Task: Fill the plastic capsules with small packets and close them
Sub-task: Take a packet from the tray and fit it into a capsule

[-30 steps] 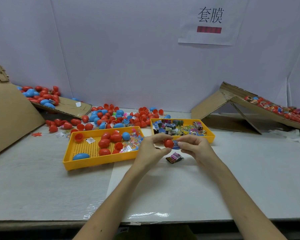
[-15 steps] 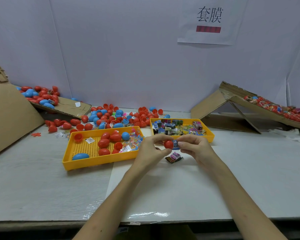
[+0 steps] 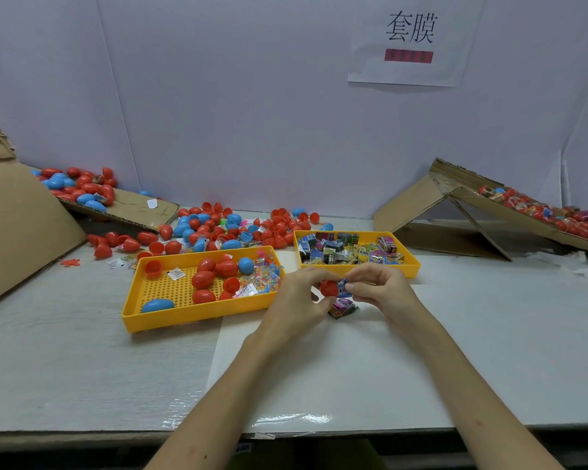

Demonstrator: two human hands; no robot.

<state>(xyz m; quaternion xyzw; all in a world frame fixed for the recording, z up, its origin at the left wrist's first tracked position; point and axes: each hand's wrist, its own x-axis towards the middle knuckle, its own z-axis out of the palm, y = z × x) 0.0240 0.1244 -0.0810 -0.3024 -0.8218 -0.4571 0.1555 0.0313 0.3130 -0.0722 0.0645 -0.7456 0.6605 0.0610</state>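
Bright, even light falls from overhead, leaving only faint, soft shadows: a thin one under the near wall of the left yellow tray (image 3: 197,317) and another beneath the paper sign (image 3: 408,39). White glare streaks the clear film (image 3: 296,418) along the front edge of the table (image 3: 82,368). The wide lens bows that edge and tilts the cardboard (image 3: 21,225) at the side, and print on the packets (image 3: 347,251) in the right tray (image 3: 411,269) is too soft to read.
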